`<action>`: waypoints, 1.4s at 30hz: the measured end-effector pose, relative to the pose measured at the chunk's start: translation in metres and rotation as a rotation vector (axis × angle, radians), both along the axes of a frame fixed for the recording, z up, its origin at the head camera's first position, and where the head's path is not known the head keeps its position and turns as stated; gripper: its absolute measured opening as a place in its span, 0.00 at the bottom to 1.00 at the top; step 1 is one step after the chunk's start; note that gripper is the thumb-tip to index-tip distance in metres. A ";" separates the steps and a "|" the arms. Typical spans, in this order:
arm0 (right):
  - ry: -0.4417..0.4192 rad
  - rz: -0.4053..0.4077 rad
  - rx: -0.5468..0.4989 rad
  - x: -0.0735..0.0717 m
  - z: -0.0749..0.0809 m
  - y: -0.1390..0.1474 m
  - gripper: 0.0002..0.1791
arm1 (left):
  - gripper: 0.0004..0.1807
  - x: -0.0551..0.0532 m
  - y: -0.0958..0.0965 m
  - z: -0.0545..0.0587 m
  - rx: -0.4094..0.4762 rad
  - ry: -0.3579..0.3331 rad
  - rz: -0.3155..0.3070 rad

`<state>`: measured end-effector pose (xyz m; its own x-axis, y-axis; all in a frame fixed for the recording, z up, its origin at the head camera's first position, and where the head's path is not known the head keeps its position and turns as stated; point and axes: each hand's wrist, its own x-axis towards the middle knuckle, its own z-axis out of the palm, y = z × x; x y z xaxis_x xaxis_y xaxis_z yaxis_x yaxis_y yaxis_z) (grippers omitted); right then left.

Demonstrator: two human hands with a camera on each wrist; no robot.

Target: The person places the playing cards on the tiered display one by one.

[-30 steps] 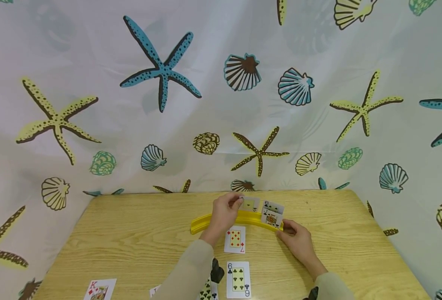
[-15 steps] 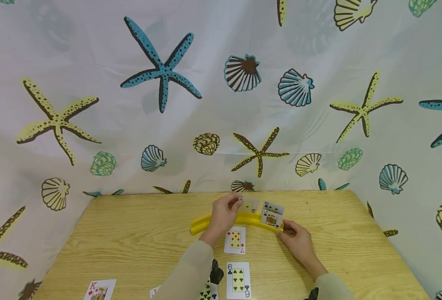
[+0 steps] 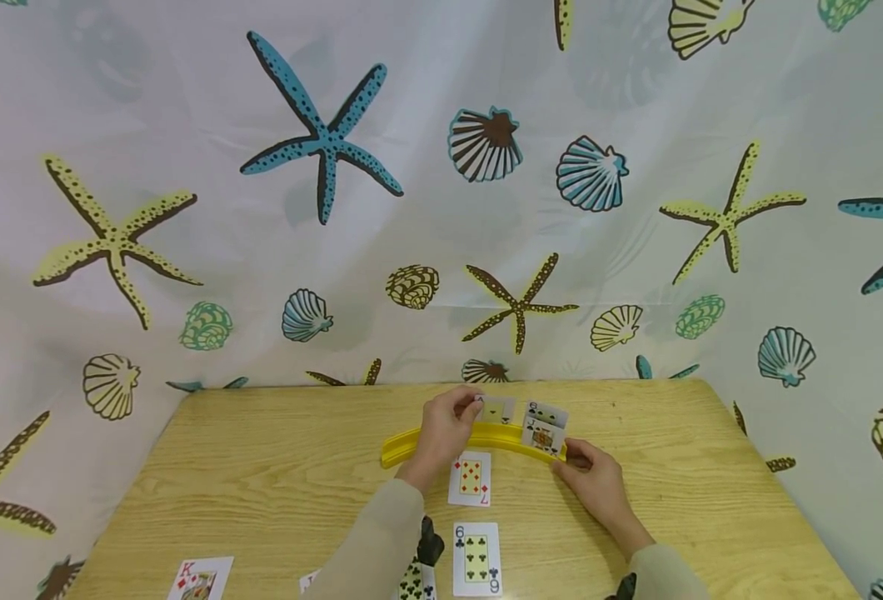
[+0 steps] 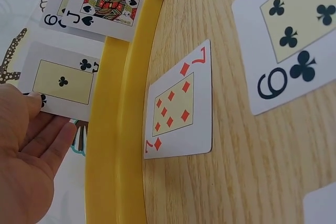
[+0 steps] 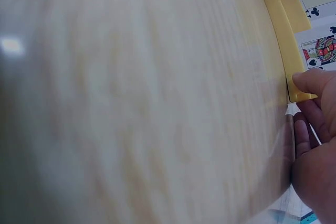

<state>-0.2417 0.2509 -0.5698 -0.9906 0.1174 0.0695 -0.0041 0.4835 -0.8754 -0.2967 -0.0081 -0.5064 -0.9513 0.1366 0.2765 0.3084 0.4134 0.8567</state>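
My left hand [image 3: 445, 429] pinches the ace of clubs [image 4: 63, 82] by a corner, thumb on its face and fingers behind. The ace stands at the middle of a curved yellow card holder [image 3: 400, 447], its lower edge at the slot. At the holder's right end, my right hand [image 3: 595, 483] grips the tip between thumb and fingers. Just left of that grip, the jack of spades [image 3: 542, 437] stands in the holder, with a black six [image 3: 546, 414] showing above and behind it.
In front of the holder lie the seven of diamonds [image 3: 470, 479] and the six of clubs [image 3: 476, 558]. A clubs card [image 3: 415, 583] is partly hidden by the left sleeve. The king of diamonds [image 3: 200, 579] lies front left. A shell-print cloth [image 3: 411, 208] hangs behind the table.
The ace of clubs has shifted very slightly left along the holder in my left hand. The right hand keeps its grip on the holder's end.
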 end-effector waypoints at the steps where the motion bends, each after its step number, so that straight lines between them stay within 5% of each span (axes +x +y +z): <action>1: 0.000 0.000 0.000 0.000 0.000 0.000 0.27 | 0.10 0.000 0.000 0.000 -0.001 -0.002 -0.003; 18: 0.016 -0.004 0.036 0.000 0.000 0.000 0.26 | 0.19 0.011 -0.016 0.006 -0.068 0.023 0.018; 27: 0.002 -0.003 0.026 -0.001 -0.001 0.000 0.27 | 0.17 0.029 -0.029 0.003 -0.134 0.016 0.014; 42: 0.002 -0.004 0.036 -0.001 -0.002 0.000 0.27 | 0.27 0.046 -0.049 -0.015 -0.359 -0.093 -0.114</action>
